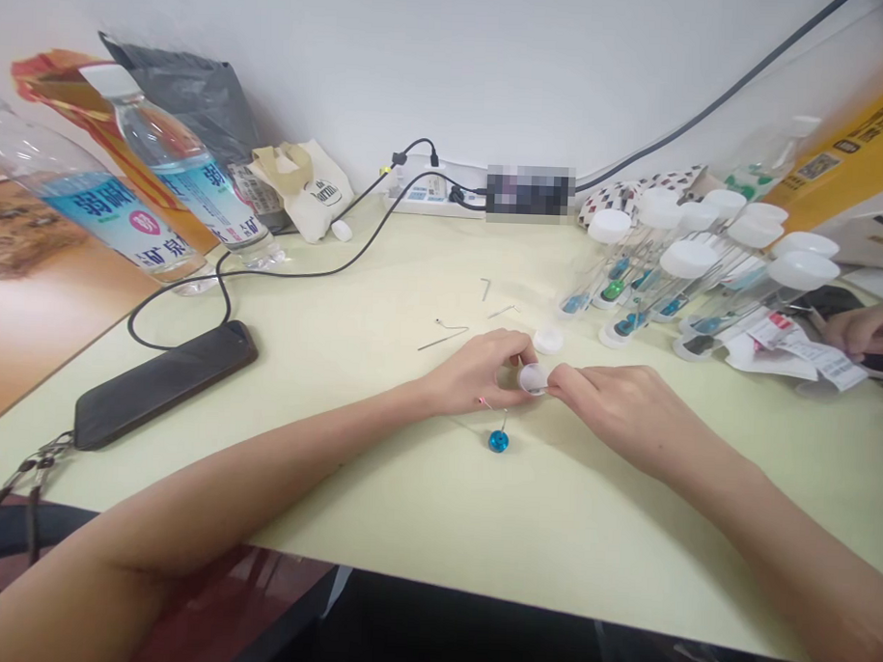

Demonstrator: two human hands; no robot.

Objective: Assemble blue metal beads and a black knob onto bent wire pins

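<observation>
Near the middle of the pale yellow table's (478,525) front edge, the person's left hand (475,373) and right hand (612,414) meet over a small white plastic cap (533,379). Fingertips from both sides pinch its rim, clenched firmly enough to hold it clear of the tabletop, though the fingers hide how it is gripped on the far side. Just below the left hand, a blue bead (497,441) rests on the table with a thin wire (503,422) rising from it, and a pink-tipped pin (485,402) shows at the edge of the hand.

Toward the back, a second white cap (547,340) lies loose, with three bent wires (448,337) scattered nearby. Toward the right edge, a cluster of clear tubes (653,280) is already closed with white caps, with blue or green pieces visible at their lower ends. So part of the set looks finished — the loose cap, wires and bead are the pieces left apart.

Past the tubes, a co-worker's hand (865,331) reaches in beside paper slips (789,345). Along the left side lie a black phone (164,384) and two water bottles (91,198); a power strip (424,201) sits at the back edge.
</observation>
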